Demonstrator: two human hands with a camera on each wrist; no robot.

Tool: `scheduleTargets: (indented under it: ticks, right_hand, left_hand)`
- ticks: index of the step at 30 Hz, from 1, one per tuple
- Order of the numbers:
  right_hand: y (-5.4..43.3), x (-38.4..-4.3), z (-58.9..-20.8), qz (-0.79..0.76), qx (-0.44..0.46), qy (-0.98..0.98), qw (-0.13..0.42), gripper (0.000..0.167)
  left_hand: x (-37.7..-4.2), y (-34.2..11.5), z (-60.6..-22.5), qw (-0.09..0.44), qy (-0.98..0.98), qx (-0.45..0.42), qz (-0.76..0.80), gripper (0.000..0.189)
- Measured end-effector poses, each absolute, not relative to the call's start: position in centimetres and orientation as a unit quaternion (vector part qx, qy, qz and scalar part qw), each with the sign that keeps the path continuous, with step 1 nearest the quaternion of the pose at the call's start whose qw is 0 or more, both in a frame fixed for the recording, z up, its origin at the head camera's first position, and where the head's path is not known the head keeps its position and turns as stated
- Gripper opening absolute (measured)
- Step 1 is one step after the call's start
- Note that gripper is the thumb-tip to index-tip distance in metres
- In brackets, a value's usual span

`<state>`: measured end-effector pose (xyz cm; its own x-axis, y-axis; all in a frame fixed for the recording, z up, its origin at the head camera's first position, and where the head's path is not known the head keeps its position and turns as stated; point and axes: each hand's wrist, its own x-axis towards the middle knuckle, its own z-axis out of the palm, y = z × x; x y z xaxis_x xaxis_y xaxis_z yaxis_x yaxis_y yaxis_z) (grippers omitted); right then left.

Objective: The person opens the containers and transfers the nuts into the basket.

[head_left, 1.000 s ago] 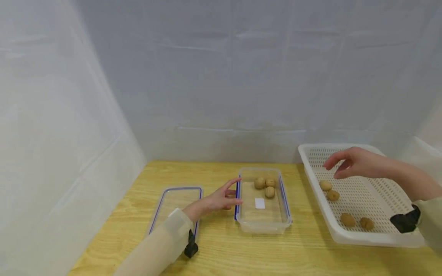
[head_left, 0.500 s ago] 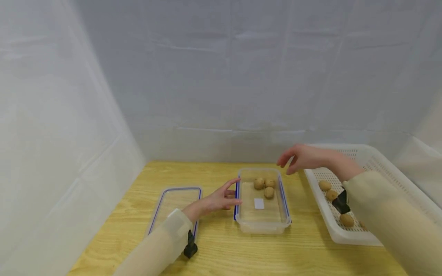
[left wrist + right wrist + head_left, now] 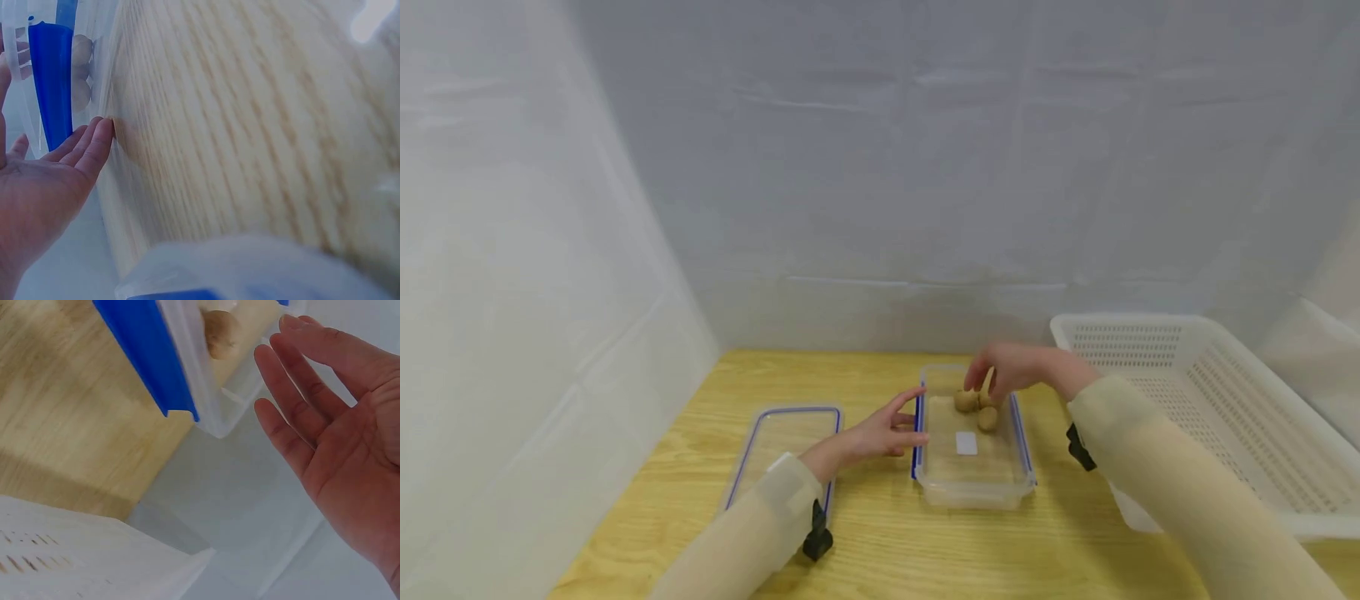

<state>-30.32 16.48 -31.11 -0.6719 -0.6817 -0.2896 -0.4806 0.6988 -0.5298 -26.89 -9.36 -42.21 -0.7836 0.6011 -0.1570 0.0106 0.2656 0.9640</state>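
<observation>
A clear lidless food container [image 3: 973, 467] with blue side clips stands mid-table. Three walnuts [image 3: 987, 418] lie at its far end, partly covered from above by my right hand [image 3: 1015, 365]. That hand hangs over the container's far right part, fingers bent loosely downward. In the right wrist view the fingers [image 3: 294, 412] are spread, and no object shows between them. My left hand [image 3: 872, 433] rests against the container's left wall, fingers [image 3: 94, 147] extended beside the blue clip [image 3: 53, 81].
To the right is a white perforated basket [image 3: 1120, 350]; my right sleeve [image 3: 1180, 475] hides its near left part. The clear lid with a blue seal [image 3: 793, 425] lies on the wooden table [image 3: 880, 550] at left, partly under my left forearm. White sheeting [image 3: 880, 167] surrounds the table.
My right hand has moved left from above the basket to above the container. The walnuts seen in the basket are now hidden behind the right arm. My left hand has stayed in place.
</observation>
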Motion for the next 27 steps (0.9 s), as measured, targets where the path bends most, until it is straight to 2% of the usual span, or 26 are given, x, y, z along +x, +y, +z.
scheduleTargets:
  ticks: [4, 11, 19, 27]
  right_hand:
    - [16.5, -30.6, -32.5, -0.22, -0.316, 0.889, 0.248, 0.04]
    - [16.6, -30.9, -34.3, -0.176, -0.294, 0.915, 0.213, 0.044]
    - [15.9, -30.5, -35.4, -0.134, -0.277, 0.932, 0.19, 0.039]
    - [15.1, -29.7, -36.7, -0.134, -0.288, 0.925, 0.208, 0.031]
  left_hand:
    - [-26.9, -9.2, -42.2, 0.259, 0.753, 0.202, 0.57, 0.077]
    - [-27.0, -9.0, -42.5, 0.258, 0.752, 0.2, 0.572, 0.077]
    - [-27.1, -9.0, -42.6, 0.255, 0.75, 0.206, 0.574, 0.077]
    - [-27.1, -9.0, -42.6, 0.257, 0.751, 0.204, 0.572, 0.077]
